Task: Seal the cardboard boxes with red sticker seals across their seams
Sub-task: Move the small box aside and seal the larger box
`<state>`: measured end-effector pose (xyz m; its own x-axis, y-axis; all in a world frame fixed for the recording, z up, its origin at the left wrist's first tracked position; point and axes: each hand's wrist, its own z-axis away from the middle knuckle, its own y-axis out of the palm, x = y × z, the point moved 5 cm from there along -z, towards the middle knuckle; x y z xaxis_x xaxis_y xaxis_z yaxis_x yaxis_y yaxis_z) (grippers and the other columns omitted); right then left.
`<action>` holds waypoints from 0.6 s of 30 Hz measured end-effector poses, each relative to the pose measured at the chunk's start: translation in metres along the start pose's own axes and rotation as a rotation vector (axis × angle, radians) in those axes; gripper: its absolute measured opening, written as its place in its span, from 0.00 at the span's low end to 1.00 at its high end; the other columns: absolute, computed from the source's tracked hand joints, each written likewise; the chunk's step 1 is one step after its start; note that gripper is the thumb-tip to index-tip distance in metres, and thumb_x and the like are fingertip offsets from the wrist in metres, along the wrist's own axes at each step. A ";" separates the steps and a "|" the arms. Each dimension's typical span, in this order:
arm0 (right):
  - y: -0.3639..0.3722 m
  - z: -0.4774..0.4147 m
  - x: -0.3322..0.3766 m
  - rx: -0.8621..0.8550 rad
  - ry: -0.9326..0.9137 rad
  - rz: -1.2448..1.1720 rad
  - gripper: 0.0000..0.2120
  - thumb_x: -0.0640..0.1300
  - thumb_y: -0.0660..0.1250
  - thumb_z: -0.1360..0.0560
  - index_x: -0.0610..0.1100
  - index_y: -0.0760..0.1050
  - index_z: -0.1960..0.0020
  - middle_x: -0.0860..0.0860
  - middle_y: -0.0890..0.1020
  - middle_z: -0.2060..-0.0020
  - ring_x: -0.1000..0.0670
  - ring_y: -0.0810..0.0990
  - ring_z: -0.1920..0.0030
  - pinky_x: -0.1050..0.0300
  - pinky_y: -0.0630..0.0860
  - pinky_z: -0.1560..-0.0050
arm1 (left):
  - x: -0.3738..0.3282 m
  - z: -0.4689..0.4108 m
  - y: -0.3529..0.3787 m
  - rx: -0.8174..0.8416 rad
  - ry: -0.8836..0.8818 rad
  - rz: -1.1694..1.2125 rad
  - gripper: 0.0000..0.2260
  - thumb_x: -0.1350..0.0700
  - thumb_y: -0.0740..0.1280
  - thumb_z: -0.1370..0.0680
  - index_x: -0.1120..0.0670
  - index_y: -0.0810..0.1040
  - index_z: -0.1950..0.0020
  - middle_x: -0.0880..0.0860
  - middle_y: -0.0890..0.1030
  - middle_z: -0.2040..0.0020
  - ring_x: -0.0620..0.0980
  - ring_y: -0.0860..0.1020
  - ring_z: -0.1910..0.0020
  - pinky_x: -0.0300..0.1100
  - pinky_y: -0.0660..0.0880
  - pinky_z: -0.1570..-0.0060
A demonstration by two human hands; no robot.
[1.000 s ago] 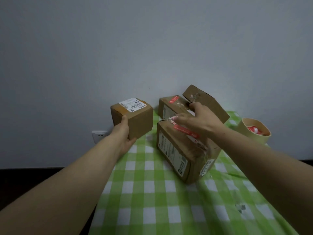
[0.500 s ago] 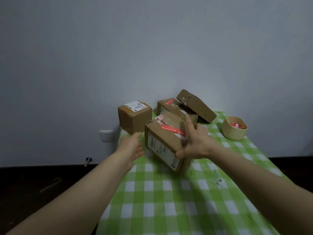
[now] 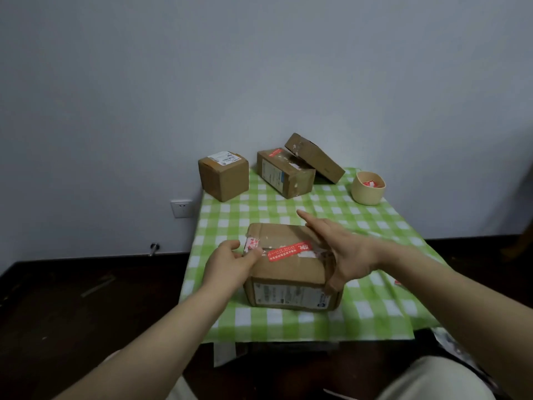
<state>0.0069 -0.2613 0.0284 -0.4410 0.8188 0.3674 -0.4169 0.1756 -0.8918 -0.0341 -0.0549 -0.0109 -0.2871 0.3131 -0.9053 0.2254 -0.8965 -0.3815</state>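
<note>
Two hands on the near box (image 3: 288, 272): the left hand (image 3: 227, 264) curls its fingers round the left edge beside the red seal (image 3: 290, 251), the right hand (image 3: 349, 252) lies spread open along the right edge.

Both bare forearms reach forward. The left hand (image 3: 230, 262) curls its fingers, thumb pointing right; the right hand (image 3: 344, 249) is spread wide, fingers straight, thumb down.
</note>
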 end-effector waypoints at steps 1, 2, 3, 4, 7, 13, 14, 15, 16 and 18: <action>0.001 0.000 -0.002 0.004 0.003 -0.005 0.68 0.45 0.81 0.44 0.59 0.31 0.26 0.51 0.53 0.27 0.46 0.55 0.27 0.47 0.59 0.27 | 0.004 0.001 0.001 -0.004 -0.009 0.003 0.28 0.48 0.70 0.27 0.58 0.68 0.31 0.55 0.76 0.46 0.54 0.77 0.45 0.52 0.75 0.42; 0.002 -0.001 -0.005 0.011 0.009 -0.010 0.67 0.44 0.80 0.44 0.57 0.32 0.26 0.51 0.52 0.26 0.46 0.53 0.26 0.47 0.57 0.26 | 0.007 0.001 0.003 -0.003 -0.012 0.022 0.28 0.48 0.70 0.27 0.58 0.69 0.31 0.55 0.77 0.45 0.55 0.77 0.45 0.53 0.75 0.42; 0.003 -0.001 -0.006 0.015 0.016 -0.008 0.67 0.43 0.80 0.43 0.55 0.32 0.25 0.50 0.50 0.25 0.46 0.51 0.25 0.48 0.56 0.26 | 0.009 0.001 0.004 0.002 -0.017 0.030 0.28 0.48 0.70 0.27 0.58 0.69 0.31 0.56 0.77 0.45 0.55 0.77 0.45 0.53 0.75 0.42; 0.003 -0.002 -0.008 0.020 0.025 -0.014 0.66 0.42 0.80 0.42 0.53 0.33 0.24 0.49 0.50 0.24 0.46 0.50 0.25 0.49 0.54 0.25 | 0.010 -0.001 0.005 0.001 -0.004 0.014 0.27 0.48 0.70 0.27 0.57 0.68 0.31 0.56 0.77 0.44 0.55 0.77 0.45 0.53 0.75 0.42; 0.001 0.001 -0.009 0.032 0.056 -0.102 0.58 0.46 0.79 0.38 0.51 0.41 0.23 0.53 0.49 0.24 0.49 0.49 0.25 0.51 0.53 0.25 | 0.001 -0.002 0.001 -0.069 0.153 -0.159 0.23 0.51 0.67 0.24 0.54 0.69 0.31 0.54 0.74 0.38 0.52 0.74 0.41 0.46 0.72 0.41; -0.027 0.001 -0.008 -0.394 0.138 -0.296 0.12 0.44 0.66 0.24 0.43 0.79 0.42 0.54 0.80 0.55 0.56 0.77 0.56 0.71 0.72 0.56 | -0.037 0.008 0.015 -0.042 0.692 -0.438 0.20 0.51 0.63 0.22 0.53 0.70 0.31 0.49 0.72 0.32 0.47 0.66 0.32 0.40 0.62 0.34; -0.028 -0.002 -0.006 -0.409 0.148 -0.272 0.10 0.42 0.65 0.24 0.41 0.80 0.44 0.53 0.80 0.60 0.56 0.77 0.60 0.69 0.74 0.59 | -0.040 0.006 0.023 0.011 0.726 -0.516 0.22 0.48 0.62 0.22 0.53 0.68 0.29 0.49 0.69 0.29 0.48 0.63 0.29 0.43 0.58 0.30; -0.028 -0.005 -0.004 -0.403 0.155 -0.240 0.09 0.41 0.65 0.24 0.40 0.81 0.46 0.51 0.82 0.59 0.53 0.77 0.60 0.63 0.76 0.55 | -0.041 0.003 0.030 0.063 0.750 -0.606 0.25 0.45 0.60 0.22 0.53 0.65 0.27 0.49 0.65 0.26 0.48 0.58 0.26 0.44 0.53 0.27; -0.028 -0.008 -0.002 -0.388 0.161 -0.207 0.09 0.41 0.66 0.24 0.40 0.81 0.47 0.47 0.83 0.57 0.51 0.78 0.58 0.58 0.77 0.53 | -0.040 0.001 0.036 0.109 0.759 -0.692 0.27 0.42 0.58 0.22 0.52 0.62 0.26 0.48 0.61 0.25 0.48 0.54 0.24 0.45 0.48 0.26; -0.028 -0.013 0.001 -0.364 0.174 -0.168 0.09 0.41 0.67 0.25 0.41 0.82 0.48 0.45 0.84 0.53 0.48 0.79 0.55 0.57 0.75 0.55 | -0.035 -0.004 0.044 0.190 0.728 -0.779 0.30 0.39 0.55 0.22 0.51 0.57 0.24 0.48 0.56 0.23 0.47 0.49 0.24 0.44 0.43 0.26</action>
<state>0.0281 -0.2585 0.0507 -0.2375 0.8367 0.4934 -0.1501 0.4703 -0.8697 -0.0105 -0.1037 0.0032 0.3466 0.8727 -0.3440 0.0542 -0.3847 -0.9214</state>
